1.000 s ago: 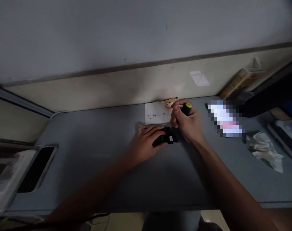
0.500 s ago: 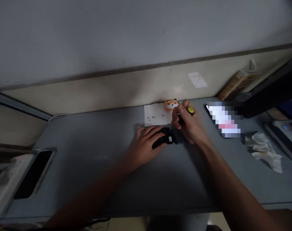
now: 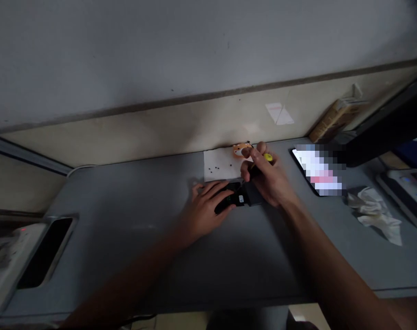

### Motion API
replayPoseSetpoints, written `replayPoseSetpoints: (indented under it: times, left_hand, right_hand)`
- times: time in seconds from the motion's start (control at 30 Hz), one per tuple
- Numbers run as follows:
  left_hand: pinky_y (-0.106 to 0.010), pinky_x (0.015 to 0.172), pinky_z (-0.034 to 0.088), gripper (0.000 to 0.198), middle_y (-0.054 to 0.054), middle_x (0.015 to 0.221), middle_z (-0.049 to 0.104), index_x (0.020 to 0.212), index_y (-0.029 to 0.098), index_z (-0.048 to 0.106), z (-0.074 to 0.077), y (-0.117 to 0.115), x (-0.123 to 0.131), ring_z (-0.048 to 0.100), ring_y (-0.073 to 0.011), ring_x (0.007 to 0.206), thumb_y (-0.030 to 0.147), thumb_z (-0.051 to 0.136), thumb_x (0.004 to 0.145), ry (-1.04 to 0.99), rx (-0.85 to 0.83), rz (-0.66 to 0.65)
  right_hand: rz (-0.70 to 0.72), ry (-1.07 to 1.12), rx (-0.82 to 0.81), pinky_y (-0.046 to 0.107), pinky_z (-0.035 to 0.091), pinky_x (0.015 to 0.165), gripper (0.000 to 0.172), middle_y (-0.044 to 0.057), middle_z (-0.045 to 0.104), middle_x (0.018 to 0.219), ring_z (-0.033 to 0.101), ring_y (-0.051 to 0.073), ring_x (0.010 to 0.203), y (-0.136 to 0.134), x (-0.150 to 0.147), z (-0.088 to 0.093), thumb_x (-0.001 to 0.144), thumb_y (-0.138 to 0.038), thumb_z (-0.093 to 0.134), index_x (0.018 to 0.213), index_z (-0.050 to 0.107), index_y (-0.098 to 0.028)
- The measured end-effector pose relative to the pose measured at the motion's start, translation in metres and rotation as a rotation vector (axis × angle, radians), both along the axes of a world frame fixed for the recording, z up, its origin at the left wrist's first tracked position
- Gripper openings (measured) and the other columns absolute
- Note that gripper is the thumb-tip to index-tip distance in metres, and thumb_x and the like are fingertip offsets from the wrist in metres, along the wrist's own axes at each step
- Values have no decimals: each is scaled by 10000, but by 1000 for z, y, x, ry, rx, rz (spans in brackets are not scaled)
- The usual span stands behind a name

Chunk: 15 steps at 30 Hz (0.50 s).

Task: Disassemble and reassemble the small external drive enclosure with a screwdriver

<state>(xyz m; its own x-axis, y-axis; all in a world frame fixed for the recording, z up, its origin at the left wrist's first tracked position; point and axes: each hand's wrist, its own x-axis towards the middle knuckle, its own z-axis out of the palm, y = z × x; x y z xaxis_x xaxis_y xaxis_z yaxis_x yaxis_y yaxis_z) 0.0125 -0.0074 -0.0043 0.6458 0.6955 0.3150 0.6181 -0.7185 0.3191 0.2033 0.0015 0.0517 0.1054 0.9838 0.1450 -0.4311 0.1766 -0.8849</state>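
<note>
The small black device [image 3: 237, 199] lies on the grey table [image 3: 125, 229], near its back edge and just in front of a white sheet of paper [image 3: 222, 160]. The left hand [image 3: 204, 208] lies over the device's left end, fingers curled on it and holding it down. The right hand [image 3: 268, 181] is closed around a screwdriver [image 3: 259, 164] with a black handle and yellow cap, its thin tip angled down onto the device's top. Several tiny dark screws [image 3: 213, 168] lie loose on the paper, so some of the screw work looks done, while the tip on the device suggests at least one more is in hand. The case appears closed, though it is too dim to be sure. An orange animal figure [image 3: 239, 149] sits at the paper's far corner. A phone [image 3: 316, 172] and crumpled tissue [image 3: 375, 213] lie to the right.
</note>
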Motion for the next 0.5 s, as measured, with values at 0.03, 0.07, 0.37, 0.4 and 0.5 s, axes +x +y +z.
replayPoseSetpoints:
  times: [0.03,0.07,0.37,0.4,0.5]
  left_hand:
    - [-539,1101,411,265,-77,1385,677,1214,267,698,1,0,0,606,-280,1290,401,584,1017,3,-5,1]
    - [-543,1104,411,262,-76,1383,678,1212,268,700,1,0,1,606,-281,1289,398,587,1014,4,-9,2]
    - [-541,1119,399,258,-72,1396,672,1214,280,700,-3,0,-1,596,-282,1299,395,586,1014,4,2,-2]
    - [-541,1117,400,264,-73,1398,671,1222,279,697,-3,0,-1,593,-282,1303,398,580,1017,4,2,-8]
    - [-540,1117,398,270,-68,1409,663,1232,274,691,-3,0,-1,585,-278,1311,394,568,1023,-3,-5,-14]
  right_hand:
    - [-11,-27,-7,227,324,426,561,-69,497,742,413,44,470,1,0,-1,755,-532,840,723,364,-236]
    - [-28,-53,-8,223,285,401,570,-87,452,672,353,39,429,2,0,-1,768,-545,826,721,346,-240]
    - [49,50,-10,282,464,576,367,-10,541,779,512,111,612,2,1,4,843,-595,708,815,624,-238]
    - [51,62,-8,279,484,613,370,-5,558,825,554,116,671,1,1,5,796,-569,770,788,612,-234]
    - [69,75,-8,256,482,602,473,-26,584,884,582,95,668,-2,1,3,681,-513,891,745,516,-231]
